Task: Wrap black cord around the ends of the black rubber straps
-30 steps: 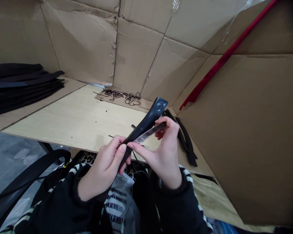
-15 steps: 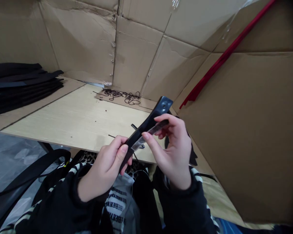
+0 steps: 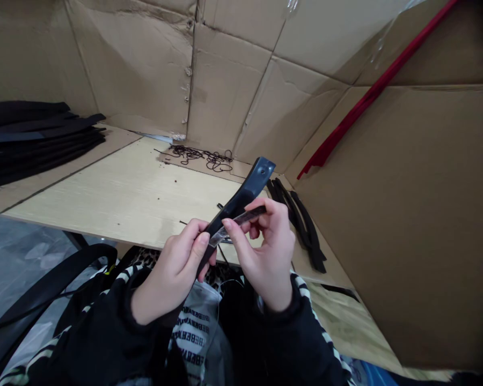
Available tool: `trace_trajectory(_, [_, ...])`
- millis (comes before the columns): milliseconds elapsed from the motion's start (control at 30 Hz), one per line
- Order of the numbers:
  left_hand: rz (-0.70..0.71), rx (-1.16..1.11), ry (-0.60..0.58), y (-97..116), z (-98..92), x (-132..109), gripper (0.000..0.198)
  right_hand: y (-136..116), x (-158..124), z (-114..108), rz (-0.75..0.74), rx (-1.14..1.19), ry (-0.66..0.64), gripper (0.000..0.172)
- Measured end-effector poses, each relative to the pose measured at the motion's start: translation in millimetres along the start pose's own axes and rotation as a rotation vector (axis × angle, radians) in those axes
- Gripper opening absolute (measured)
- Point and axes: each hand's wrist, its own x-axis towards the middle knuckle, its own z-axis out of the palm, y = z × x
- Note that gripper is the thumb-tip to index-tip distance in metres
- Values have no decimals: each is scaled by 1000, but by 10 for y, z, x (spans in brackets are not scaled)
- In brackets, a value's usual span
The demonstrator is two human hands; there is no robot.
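Strap (image 3: 251,185) lies pinched in left hand (image 3: 177,268) fingers, right hand (image 3: 268,257) fingers seemingly pinching film (image 3: 245,217).

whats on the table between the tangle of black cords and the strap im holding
Head view: almost bare pale tabletop between the cord tangle and the strap.

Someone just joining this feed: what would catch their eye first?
At centre, the left hand grips a black strap that points up and away, while the right hand pinches a clear strip lying along it. A red bar slants across the cardboard wall at upper right, and a stack of black sheets lies at far left.
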Motion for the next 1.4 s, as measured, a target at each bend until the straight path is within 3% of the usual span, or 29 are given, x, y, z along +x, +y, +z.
trace_trajectory(333, [13, -45, 10, 25, -16, 4, 24, 8, 169, -21, -228, -62, -82, 29])
trace_trajectory(667, [-7, -51, 40, -83, -29, 67, 23, 93, -18, 191, -35, -19, -14, 24])
trace_trajectory(867, [-4, -48, 44, -124, -31, 88, 24, 116, -117, 256, -27, -11, -27, 24])
trace_trajectory(1400, [-16, -52, 4, -191, 21, 141, 25, 170, -181, 197, 68, -38, -129, 26])
